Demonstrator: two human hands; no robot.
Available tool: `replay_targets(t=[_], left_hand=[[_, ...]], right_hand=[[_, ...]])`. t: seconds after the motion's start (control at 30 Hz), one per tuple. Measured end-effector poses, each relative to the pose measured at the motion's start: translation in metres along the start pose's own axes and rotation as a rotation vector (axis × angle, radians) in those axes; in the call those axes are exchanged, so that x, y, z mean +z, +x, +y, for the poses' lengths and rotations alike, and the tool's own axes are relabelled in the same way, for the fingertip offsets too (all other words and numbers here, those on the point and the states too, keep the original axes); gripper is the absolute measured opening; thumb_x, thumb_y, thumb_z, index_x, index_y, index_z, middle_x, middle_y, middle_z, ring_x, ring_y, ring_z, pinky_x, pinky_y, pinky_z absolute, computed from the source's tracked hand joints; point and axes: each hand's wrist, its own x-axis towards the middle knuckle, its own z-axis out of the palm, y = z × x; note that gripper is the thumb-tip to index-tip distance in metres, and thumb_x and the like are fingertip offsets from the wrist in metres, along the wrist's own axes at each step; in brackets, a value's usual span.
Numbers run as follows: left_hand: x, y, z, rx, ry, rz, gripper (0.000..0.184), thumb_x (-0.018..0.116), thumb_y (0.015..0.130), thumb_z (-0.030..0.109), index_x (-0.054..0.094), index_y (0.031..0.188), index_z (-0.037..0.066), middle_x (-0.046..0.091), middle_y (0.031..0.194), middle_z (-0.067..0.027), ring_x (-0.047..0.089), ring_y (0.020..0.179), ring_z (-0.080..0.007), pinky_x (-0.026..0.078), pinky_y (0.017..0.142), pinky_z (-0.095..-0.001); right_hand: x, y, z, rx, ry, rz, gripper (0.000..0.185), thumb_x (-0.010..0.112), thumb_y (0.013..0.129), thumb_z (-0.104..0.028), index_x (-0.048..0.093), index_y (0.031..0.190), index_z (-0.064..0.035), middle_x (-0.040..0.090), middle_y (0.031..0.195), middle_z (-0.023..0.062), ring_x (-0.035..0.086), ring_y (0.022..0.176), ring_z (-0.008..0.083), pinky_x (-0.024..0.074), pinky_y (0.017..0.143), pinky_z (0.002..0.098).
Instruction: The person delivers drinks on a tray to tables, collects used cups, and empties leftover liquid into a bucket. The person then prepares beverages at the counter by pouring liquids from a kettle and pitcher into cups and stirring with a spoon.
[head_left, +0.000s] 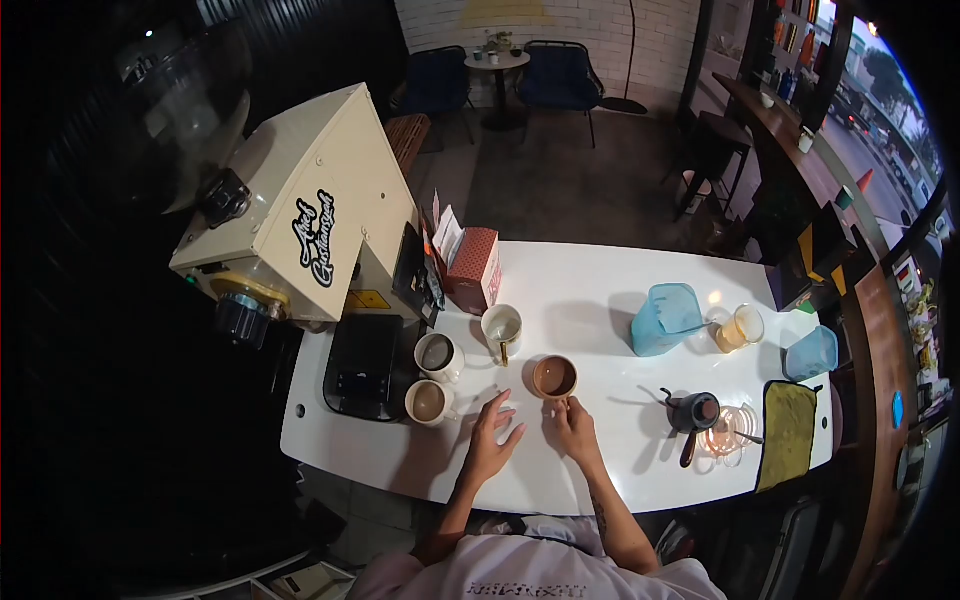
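Note:
A brown cup (555, 377) with a dark inside is in front of me on the white table (590, 260). My right hand (575, 430) grips it at the near side, by its handle. To the left of the cup, my left hand (492, 437) hovers with fingers apart and touches nothing. Beyond my left hand is a pale mug (502, 330) with a gold-brown handle. Two more light mugs, one grey inside (439, 357) and one brownish inside (428, 402), sit close together at the left.
A large cream grinder (300, 200) stands at the left behind a black scale (365, 365). A patterned red box (475, 270) is beside it. On the right are a blue pitcher (665, 320), a yellowish glass (740, 328), a dark gooseneck kettle (692, 412) and an olive cloth (789, 433).

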Motion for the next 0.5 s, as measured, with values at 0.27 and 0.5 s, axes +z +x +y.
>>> replay_targets(t=[0.27, 0.5], left_hand=[[-0.035, 0.012, 0.009, -0.008, -0.135, -0.019, 0.056, 0.068, 0.090, 0.002, 0.044, 0.140, 0.001, 0.055, 0.136, -0.0176, 0.066, 0.111, -0.0259, 0.053, 0.096, -0.0377], [-0.052, 0.022, 0.012, -0.021, -0.179, -0.028, 0.050, 0.066, 0.091, 0.003, 0.047, 0.137, -0.001, 0.056, 0.136, -0.0160, 0.067, 0.110, -0.0239, 0.052, 0.097, -0.0366]], right_hand=[[0.027, 0.046, 0.014, -0.044, -0.072, 0.092, 0.030, 0.049, 0.103, -0.026, 0.056, 0.094, 0.0023, 0.057, 0.065, 0.0139, 0.052, 0.056, 0.0200, 0.0437, 0.055, 0.0353], [0.038, 0.060, 0.015, -0.074, -0.078, 0.126, 0.031, 0.048, 0.104, -0.027, 0.054, 0.094, 0.0021, 0.055, 0.063, 0.0122, 0.050, 0.054, 0.0194, 0.0423, 0.053, 0.0360]])
